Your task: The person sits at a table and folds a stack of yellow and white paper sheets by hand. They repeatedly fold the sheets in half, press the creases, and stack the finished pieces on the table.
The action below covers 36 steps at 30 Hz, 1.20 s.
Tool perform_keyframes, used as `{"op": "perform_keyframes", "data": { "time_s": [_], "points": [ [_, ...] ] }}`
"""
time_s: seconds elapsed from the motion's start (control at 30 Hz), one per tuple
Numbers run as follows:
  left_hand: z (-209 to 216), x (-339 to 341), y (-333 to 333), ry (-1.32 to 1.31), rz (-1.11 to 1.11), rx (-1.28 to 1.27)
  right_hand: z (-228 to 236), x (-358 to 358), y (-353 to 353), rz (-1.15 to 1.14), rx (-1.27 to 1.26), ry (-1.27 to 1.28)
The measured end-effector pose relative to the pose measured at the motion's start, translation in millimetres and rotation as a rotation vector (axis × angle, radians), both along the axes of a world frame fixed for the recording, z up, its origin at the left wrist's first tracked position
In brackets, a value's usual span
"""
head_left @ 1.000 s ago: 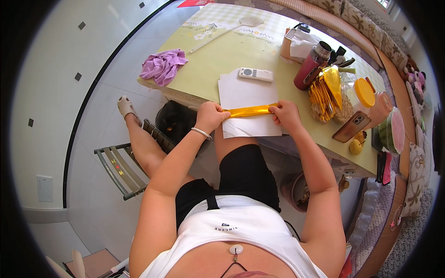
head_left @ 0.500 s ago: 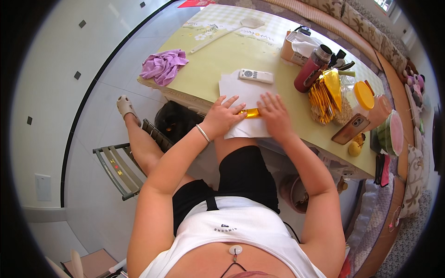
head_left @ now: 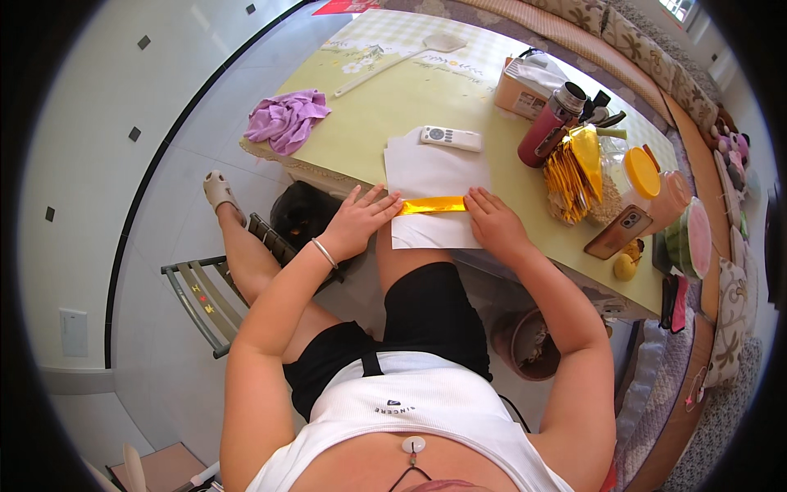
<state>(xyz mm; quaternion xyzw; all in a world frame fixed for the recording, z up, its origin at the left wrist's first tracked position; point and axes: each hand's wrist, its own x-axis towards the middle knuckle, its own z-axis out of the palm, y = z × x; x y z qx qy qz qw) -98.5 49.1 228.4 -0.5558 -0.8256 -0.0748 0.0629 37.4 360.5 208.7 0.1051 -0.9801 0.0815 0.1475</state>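
A folded strip of shiny gold foil paper [head_left: 433, 206] lies crosswise on white sheets of paper [head_left: 434, 170] at the table's near edge. My left hand [head_left: 361, 220] rests at the strip's left end, fingers stretched out and a little apart, the tips touching the foil. At the opposite end my right hand [head_left: 496, 220] lies flat, its straight fingertips on the foil. Both hands are open, pressing on the strip rather than wrapped round it. A white remote control [head_left: 451, 138] sits across the far part of the sheets.
To the right stand a stack of gold foil pieces [head_left: 570, 176], a maroon thermos [head_left: 551, 127], a tissue box [head_left: 523, 88], a yellow-lidded jar [head_left: 642, 172] and a leaning phone [head_left: 616, 230]. A purple cloth [head_left: 287, 121] and a fly swatter [head_left: 393, 66] lie at the left and back.
My hands have moved apart, the left one leftward and nearer, uncovering much more of the gold strip between them. The right hand has slid slightly nearer.
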Motion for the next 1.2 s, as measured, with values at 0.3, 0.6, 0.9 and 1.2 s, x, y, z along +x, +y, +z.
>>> {"op": "perform_keyframes", "data": {
  "time_s": [0.3, 0.6, 0.9, 1.2],
  "points": [
    [46.1, 8.1, 83.9, 0.044, -0.11, 0.168, 34.5, -22.1, -19.5, 0.017, 0.196, -0.042],
    [12.1, 14.8, 120.1, 0.371, -0.023, 0.149, 15.7, -28.2, -5.6, 0.007, -0.084, 0.262],
    [57.2, -17.2, 67.5, -0.113, 0.075, 0.417, 29.1, -15.5, 10.5, -0.154, -0.79, 0.242],
    [56.3, -58.7, 73.3, -1.212, -0.114, 0.335, 40.3, -8.4, 1.8, 0.17, -0.248, 0.282]
  ]
}}
